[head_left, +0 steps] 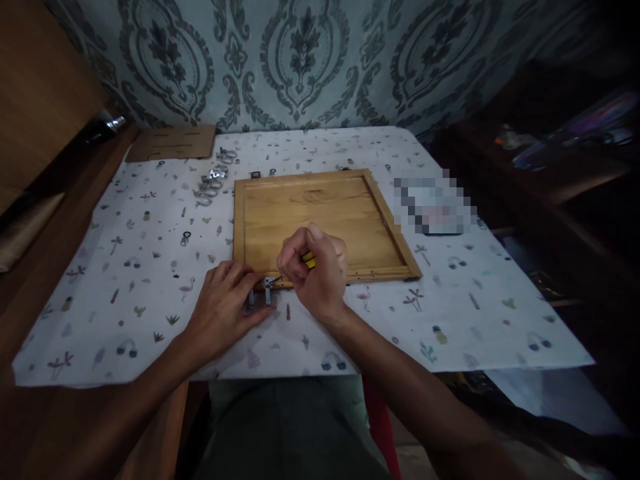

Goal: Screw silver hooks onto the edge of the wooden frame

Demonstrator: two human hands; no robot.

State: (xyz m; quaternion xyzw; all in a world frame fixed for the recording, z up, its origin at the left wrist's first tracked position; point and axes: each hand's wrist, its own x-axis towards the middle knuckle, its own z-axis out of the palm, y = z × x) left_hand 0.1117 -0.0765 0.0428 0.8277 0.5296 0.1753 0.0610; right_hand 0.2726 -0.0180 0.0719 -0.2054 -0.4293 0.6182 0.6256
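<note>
A shallow wooden panel with a raised rim (320, 213) lies flat on the cloth-covered table. At its front left edge, my left hand (225, 297) pinches a small silvery metal latch (269, 287) between thumb and fingers, against the rim. My right hand (320, 270) is closed around the black-and-yellow handle of a screwdriver (310, 260). Its thin shaft slants down leftward to the latch; whether the tip sits in a screw is too small to tell. Small dark marks or holes dot the front rim to the right of my right hand.
Several similar metal latches (213, 180) lie in a row at the back left. Behind them is a piece of brown cardboard (173, 142). A loose small metal part (186, 238) rests left of the panel. A blurred-out flat object (435, 203) lies on the right.
</note>
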